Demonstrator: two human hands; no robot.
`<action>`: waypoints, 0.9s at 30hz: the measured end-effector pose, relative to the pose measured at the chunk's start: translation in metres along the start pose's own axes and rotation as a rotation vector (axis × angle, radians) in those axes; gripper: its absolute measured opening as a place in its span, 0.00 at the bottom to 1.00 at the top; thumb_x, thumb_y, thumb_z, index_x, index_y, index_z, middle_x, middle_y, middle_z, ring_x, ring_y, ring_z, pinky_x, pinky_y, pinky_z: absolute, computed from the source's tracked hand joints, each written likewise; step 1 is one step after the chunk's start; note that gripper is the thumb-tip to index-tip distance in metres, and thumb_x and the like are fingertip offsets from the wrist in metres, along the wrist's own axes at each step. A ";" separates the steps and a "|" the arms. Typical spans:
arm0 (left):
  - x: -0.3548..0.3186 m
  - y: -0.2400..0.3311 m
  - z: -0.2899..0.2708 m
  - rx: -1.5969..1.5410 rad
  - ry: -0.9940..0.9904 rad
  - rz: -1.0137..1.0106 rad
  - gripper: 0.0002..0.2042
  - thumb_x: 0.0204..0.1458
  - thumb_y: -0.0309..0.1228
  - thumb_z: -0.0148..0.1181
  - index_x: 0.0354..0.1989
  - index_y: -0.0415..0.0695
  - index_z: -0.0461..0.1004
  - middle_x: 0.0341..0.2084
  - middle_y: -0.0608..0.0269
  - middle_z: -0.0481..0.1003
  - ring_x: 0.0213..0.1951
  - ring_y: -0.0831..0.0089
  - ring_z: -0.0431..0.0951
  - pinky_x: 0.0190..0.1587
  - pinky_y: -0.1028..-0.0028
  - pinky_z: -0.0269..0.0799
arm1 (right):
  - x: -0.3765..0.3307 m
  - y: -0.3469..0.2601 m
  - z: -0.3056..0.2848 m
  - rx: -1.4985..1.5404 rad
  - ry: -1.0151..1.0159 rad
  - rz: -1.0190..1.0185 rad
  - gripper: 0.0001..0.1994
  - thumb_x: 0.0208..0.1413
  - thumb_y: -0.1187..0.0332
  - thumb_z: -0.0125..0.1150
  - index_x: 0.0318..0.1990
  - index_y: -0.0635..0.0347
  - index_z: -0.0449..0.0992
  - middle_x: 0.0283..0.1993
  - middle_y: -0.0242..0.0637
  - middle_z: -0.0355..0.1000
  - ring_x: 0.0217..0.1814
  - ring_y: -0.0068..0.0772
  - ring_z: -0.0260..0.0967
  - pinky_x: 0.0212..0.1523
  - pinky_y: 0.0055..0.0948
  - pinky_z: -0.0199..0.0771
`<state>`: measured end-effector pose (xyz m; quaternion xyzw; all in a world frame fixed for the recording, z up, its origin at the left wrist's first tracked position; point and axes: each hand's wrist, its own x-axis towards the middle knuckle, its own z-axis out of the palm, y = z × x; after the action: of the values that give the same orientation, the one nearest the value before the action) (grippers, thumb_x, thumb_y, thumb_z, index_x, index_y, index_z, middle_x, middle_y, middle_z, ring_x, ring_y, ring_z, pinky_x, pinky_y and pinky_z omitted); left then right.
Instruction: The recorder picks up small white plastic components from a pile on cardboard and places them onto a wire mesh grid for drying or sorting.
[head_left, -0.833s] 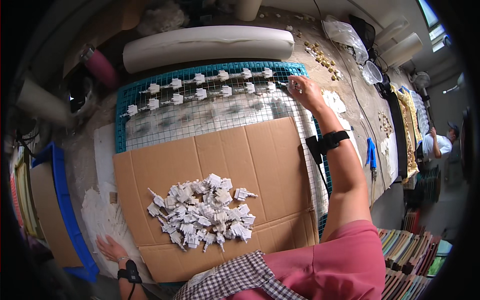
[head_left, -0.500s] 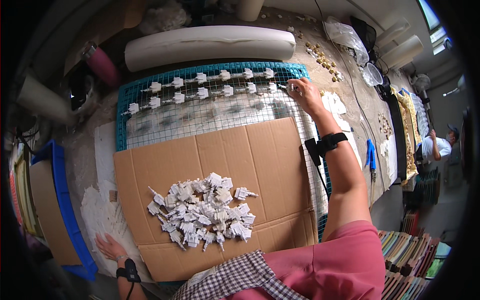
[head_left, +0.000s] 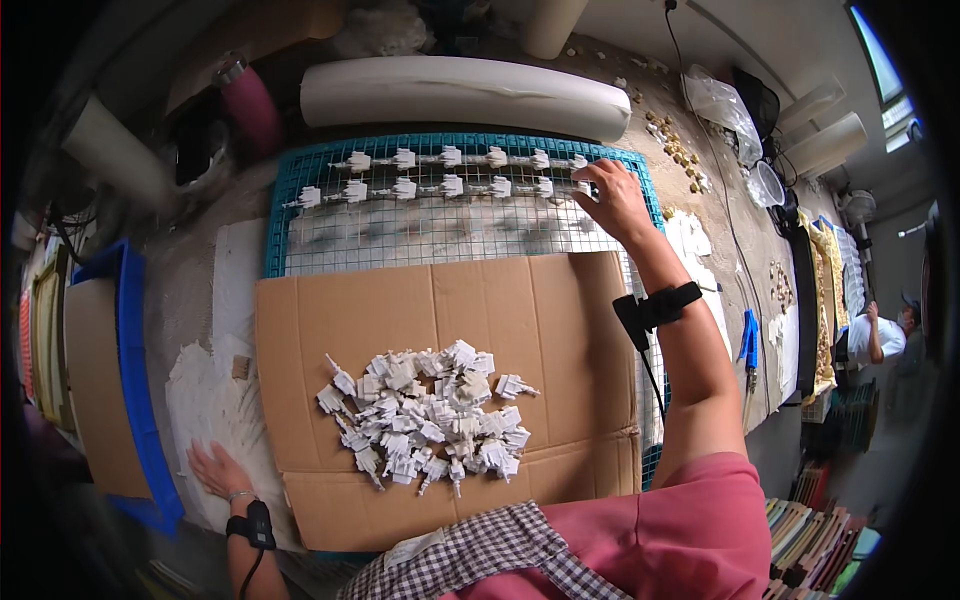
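Note:
My right hand [head_left: 615, 203] is over the far right of a teal-framed wire mesh rack [head_left: 274, 238]. Thumb and index finger stand apart around a small white piece [head_left: 583, 187] at the end of the nearer row; whether they touch it is unclear. Two rows of similar white, blocky pieces with thin stems, such as this white piece [head_left: 453, 186], lie on the mesh. My left hand [head_left: 218, 470] rests flat, fingers spread, on a white-smeared surface left of the cardboard. On the cardboard sheet [head_left: 350, 300] is a heap of white pieces [head_left: 430, 415].
A white roll [head_left: 465, 95] lies behind the rack, with a pink bottle [head_left: 250, 105] to its left. A blue tray [head_left: 130, 370] stands at left. Blue-handled pliers [head_left: 749, 340] and a cable [head_left: 728, 225] lie at right. Another person [head_left: 872, 335] is at far right.
The view has shifted, moving the scene rightward. My right hand has moved left relative to the rack, and its pinched fingers have spread. My left hand stays flat.

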<state>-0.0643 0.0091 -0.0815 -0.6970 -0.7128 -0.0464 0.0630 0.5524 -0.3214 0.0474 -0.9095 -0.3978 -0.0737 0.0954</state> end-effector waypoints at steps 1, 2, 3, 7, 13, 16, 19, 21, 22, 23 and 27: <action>0.001 -0.001 0.001 -0.003 0.014 0.014 0.25 0.56 0.48 0.41 0.61 0.54 0.56 0.62 0.61 0.54 0.64 0.60 0.50 0.58 0.50 0.47 | 0.006 -0.008 -0.001 0.032 -0.008 -0.060 0.11 0.45 0.64 0.62 0.39 0.50 0.76 0.39 0.32 0.68 0.47 0.36 0.62 0.47 0.36 0.60; 0.003 -0.002 0.001 -0.006 0.029 0.029 0.25 0.56 0.48 0.41 0.61 0.54 0.57 0.62 0.61 0.54 0.64 0.60 0.50 0.58 0.50 0.47 | 0.011 -0.018 -0.001 0.063 -0.015 -0.117 0.12 0.45 0.64 0.62 0.40 0.50 0.76 0.40 0.33 0.68 0.48 0.37 0.62 0.48 0.36 0.60; 0.002 -0.003 0.000 -0.003 0.030 0.019 0.25 0.56 0.48 0.41 0.61 0.54 0.57 0.62 0.61 0.54 0.64 0.60 0.50 0.58 0.50 0.47 | 0.015 -0.030 0.000 0.117 -0.012 -0.173 0.12 0.46 0.65 0.62 0.40 0.50 0.75 0.41 0.34 0.68 0.49 0.37 0.62 0.49 0.36 0.60; -0.001 0.001 -0.001 -0.015 0.020 0.007 0.24 0.56 0.48 0.41 0.60 0.53 0.57 0.62 0.60 0.54 0.64 0.60 0.50 0.59 0.50 0.46 | 0.027 -0.064 0.019 0.140 -0.057 -0.334 0.10 0.47 0.63 0.60 0.38 0.49 0.76 0.40 0.32 0.69 0.49 0.37 0.62 0.48 0.38 0.60; -0.001 0.002 -0.003 -0.003 0.007 0.007 0.25 0.56 0.48 0.41 0.61 0.53 0.56 0.62 0.60 0.53 0.64 0.61 0.49 0.59 0.51 0.45 | 0.039 -0.108 0.015 0.159 -0.056 -0.362 0.11 0.46 0.63 0.60 0.39 0.50 0.76 0.40 0.31 0.70 0.48 0.37 0.62 0.47 0.37 0.60; -0.003 0.003 -0.005 0.005 0.012 0.006 0.25 0.56 0.48 0.41 0.61 0.53 0.56 0.63 0.59 0.53 0.64 0.61 0.48 0.59 0.51 0.44 | 0.048 -0.145 0.024 0.194 -0.073 -0.448 0.14 0.48 0.64 0.59 0.45 0.50 0.74 0.46 0.33 0.69 0.51 0.37 0.61 0.50 0.39 0.60; -0.005 0.006 -0.005 0.009 0.006 0.001 0.25 0.56 0.48 0.41 0.61 0.53 0.56 0.63 0.59 0.53 0.65 0.61 0.48 0.60 0.52 0.44 | 0.055 -0.160 0.040 0.182 -0.113 -0.463 0.14 0.48 0.64 0.59 0.44 0.49 0.74 0.47 0.33 0.68 0.52 0.37 0.61 0.50 0.39 0.59; -0.005 0.004 -0.004 0.008 -0.008 -0.011 0.25 0.56 0.48 0.41 0.61 0.53 0.56 0.63 0.59 0.52 0.65 0.60 0.48 0.60 0.52 0.43 | 0.057 -0.162 0.044 0.153 -0.162 -0.487 0.14 0.47 0.64 0.59 0.44 0.47 0.74 0.47 0.32 0.69 0.53 0.36 0.60 0.50 0.38 0.57; -0.004 0.002 -0.003 -0.003 0.014 0.011 0.25 0.56 0.48 0.41 0.61 0.53 0.56 0.63 0.60 0.52 0.65 0.60 0.48 0.60 0.52 0.43 | 0.057 -0.162 0.045 0.155 -0.165 -0.494 0.14 0.47 0.64 0.59 0.44 0.47 0.74 0.47 0.32 0.69 0.53 0.36 0.60 0.50 0.38 0.57; -0.004 0.003 -0.004 -0.016 0.034 0.035 0.25 0.56 0.48 0.41 0.61 0.53 0.56 0.63 0.60 0.52 0.65 0.60 0.48 0.60 0.52 0.43 | 0.057 -0.160 0.044 0.163 -0.167 -0.490 0.14 0.47 0.64 0.59 0.44 0.47 0.74 0.47 0.31 0.69 0.53 0.36 0.60 0.50 0.38 0.57; -0.005 0.007 -0.008 -0.020 0.024 0.024 0.25 0.56 0.47 0.41 0.61 0.52 0.56 0.63 0.59 0.52 0.65 0.59 0.48 0.60 0.51 0.44 | 0.056 -0.160 0.047 0.165 -0.146 -0.484 0.14 0.46 0.64 0.59 0.43 0.46 0.74 0.45 0.30 0.69 0.52 0.35 0.61 0.49 0.37 0.58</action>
<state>-0.0567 0.0036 -0.0741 -0.7053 -0.7033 -0.0608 0.0652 0.4747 -0.1647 0.0314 -0.7799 -0.6143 0.0041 0.1197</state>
